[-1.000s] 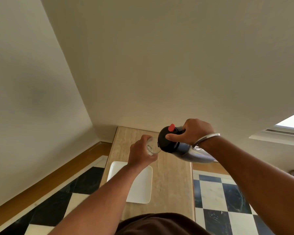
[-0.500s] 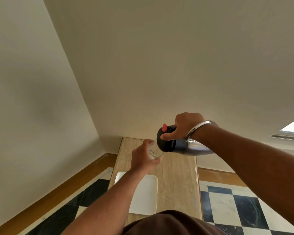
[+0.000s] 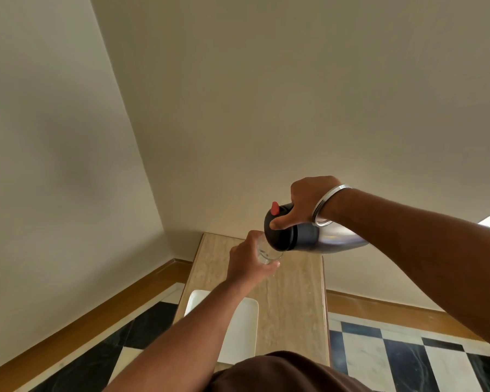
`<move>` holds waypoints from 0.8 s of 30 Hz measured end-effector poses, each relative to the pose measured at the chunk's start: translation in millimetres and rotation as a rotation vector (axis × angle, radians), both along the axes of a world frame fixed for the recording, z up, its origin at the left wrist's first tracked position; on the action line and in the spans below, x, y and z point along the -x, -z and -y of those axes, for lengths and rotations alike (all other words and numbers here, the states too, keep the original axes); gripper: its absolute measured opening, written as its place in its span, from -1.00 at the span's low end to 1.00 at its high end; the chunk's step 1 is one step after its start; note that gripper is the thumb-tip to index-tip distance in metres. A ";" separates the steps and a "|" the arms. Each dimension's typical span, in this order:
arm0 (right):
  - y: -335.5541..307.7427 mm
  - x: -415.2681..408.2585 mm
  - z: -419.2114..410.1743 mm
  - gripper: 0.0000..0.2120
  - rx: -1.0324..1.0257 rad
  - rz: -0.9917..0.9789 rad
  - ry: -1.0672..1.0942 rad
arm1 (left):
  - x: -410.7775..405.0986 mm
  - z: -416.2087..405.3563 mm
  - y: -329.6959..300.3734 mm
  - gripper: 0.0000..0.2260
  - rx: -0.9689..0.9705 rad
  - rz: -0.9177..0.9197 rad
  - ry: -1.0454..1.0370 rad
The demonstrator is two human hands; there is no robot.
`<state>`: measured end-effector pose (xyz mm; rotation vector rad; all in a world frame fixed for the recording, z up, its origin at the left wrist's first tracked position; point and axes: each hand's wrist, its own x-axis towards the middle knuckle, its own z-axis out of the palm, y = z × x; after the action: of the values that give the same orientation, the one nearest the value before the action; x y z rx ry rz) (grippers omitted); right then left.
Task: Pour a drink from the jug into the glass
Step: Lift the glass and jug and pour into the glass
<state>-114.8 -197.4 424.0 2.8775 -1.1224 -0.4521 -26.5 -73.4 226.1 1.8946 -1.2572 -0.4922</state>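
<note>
While the right hand [image 3: 309, 200] tips one jug [image 3: 311, 234], the left hand [image 3: 248, 263] grips one glass [image 3: 266, 251].

The right hand [image 3: 311, 200] grips the steel jug [image 3: 320, 236], tipped nearly level with its black lid [image 3: 277, 233] toward nine o'clock, over the clear glass [image 3: 266, 251] wrapped by the left hand [image 3: 248, 263]. At six o'clock, a white tray [image 3: 238, 326] lies on the beige counter [image 3: 292, 292].

Steel jug [image 3: 334, 239] tipped sideways — black lid over clear, seemingly empty glass [image 3: 266, 251].
</note>
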 end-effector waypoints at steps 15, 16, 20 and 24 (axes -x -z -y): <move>-22.4 -8.7 -8.7 -0.28 0.071 -0.106 -0.063 | 7.5 2.4 -12.0 -0.44 0.089 0.016 0.022; -22.6 -9.4 -9.7 -0.29 0.079 -0.108 -0.067 | 7.4 1.9 -13.1 -0.44 0.090 0.020 0.022; -24.8 -10.9 -11.7 -0.30 0.086 -0.117 -0.079 | 6.7 -1.3 -14.5 -0.41 0.100 0.021 0.019; -26.4 -10.4 -11.9 -0.31 0.101 -0.124 -0.089 | 5.7 -4.1 -11.9 -0.39 0.095 0.029 0.005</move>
<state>-104.4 -185.5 450.4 2.7560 -0.9655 -0.5446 -32.2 -69.4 238.0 1.8253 -1.2826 -0.4020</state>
